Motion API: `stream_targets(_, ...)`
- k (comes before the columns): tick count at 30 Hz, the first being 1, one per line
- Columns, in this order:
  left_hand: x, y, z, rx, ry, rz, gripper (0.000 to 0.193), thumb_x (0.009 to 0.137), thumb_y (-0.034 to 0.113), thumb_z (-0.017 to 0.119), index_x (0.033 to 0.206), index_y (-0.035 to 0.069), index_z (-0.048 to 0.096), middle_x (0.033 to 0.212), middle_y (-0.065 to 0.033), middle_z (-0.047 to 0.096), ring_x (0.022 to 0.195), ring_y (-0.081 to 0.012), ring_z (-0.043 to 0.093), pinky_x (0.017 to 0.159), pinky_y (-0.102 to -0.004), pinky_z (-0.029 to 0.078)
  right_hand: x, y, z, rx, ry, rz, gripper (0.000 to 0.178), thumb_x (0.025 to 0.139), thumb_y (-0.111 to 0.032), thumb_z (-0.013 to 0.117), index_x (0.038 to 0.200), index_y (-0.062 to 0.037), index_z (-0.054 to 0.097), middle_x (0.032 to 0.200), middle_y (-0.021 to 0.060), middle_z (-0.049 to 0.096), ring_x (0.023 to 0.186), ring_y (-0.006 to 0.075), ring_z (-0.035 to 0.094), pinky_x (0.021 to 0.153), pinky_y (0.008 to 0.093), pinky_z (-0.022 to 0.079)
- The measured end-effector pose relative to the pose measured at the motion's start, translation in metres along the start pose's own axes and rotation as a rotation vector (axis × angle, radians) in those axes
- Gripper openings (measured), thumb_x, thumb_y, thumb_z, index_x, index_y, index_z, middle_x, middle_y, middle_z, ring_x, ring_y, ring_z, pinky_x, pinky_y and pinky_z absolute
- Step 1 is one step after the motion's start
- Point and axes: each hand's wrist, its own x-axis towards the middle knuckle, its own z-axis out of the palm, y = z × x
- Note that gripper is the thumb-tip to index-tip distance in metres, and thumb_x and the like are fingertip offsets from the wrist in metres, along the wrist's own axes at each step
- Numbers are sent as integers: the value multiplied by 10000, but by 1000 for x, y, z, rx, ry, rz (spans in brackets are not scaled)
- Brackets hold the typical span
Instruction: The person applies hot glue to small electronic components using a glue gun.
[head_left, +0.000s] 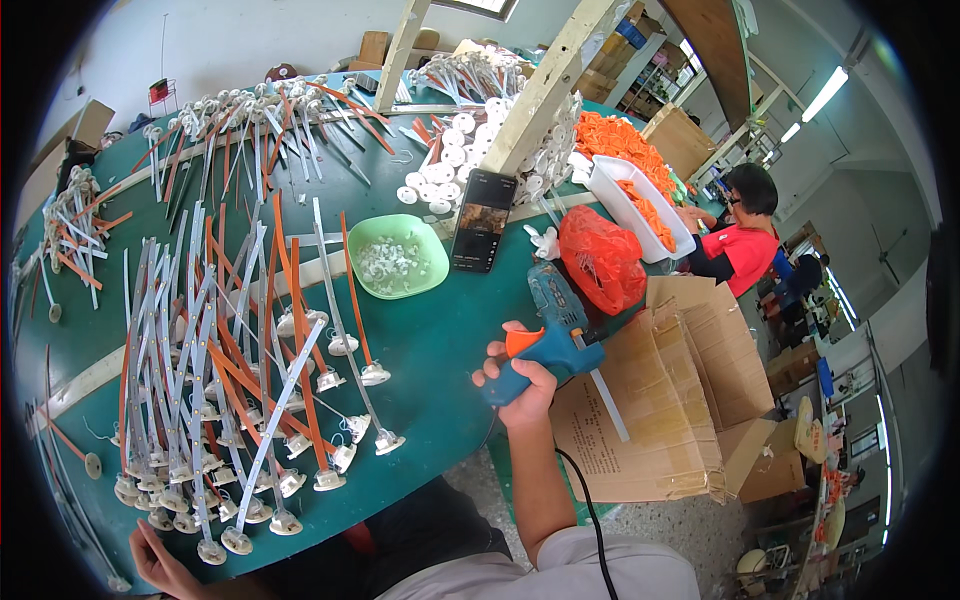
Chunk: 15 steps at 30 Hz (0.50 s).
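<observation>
A phone with a lit, dark screen leans against a wooden post near the table's far edge. An open brown carton stands off the right edge, beside a red bag. More cartons stand beyond.

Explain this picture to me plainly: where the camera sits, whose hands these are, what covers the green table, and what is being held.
There is no machine here. A person wears a wide-angle camera on the head that looks down, so straight edges bend near the rim. The right hand grips a blue power screwdriver with an orange trigger, and a black cord runs down along the forearm. The left hand is at the bottom edge, by the nearest white lamp sockets, holding nothing that I can see. The green table holds rows of orange and white strips ending in those sockets, a green bowl of small white parts, a propped-up phone and a red plastic bag. Cardboard boxes stand to the right, and another person in a red shirt works beyond them.
</observation>
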Motion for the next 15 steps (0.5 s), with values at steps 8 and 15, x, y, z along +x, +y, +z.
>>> stream_targets(8, 0, -5, -3, 8, -27, -23, 244, 1006, 166, 603, 887, -47, 622, 771, 17, 524, 705, -63, 425, 640, -212, 365, 2, 3, -11, -9, -126, -9, 692, 695, 15, 530, 1363, -133, 423, 1311, 225, 546, 761, 256, 634, 736, 500, 502)
stream_targets(15, -3, 7, 1, -20, 14, -26, 252, 1008, 165, 600, 875, -49, 608, 768, 16, 513, 699, -63, 409, 637, -214, 359, 0, 4, -2, 13, -145, -40, 835, 679, 79, 493, 1454, -190, 335, 1373, 264, 486, 765, 274, 646, 754, 512, 523)
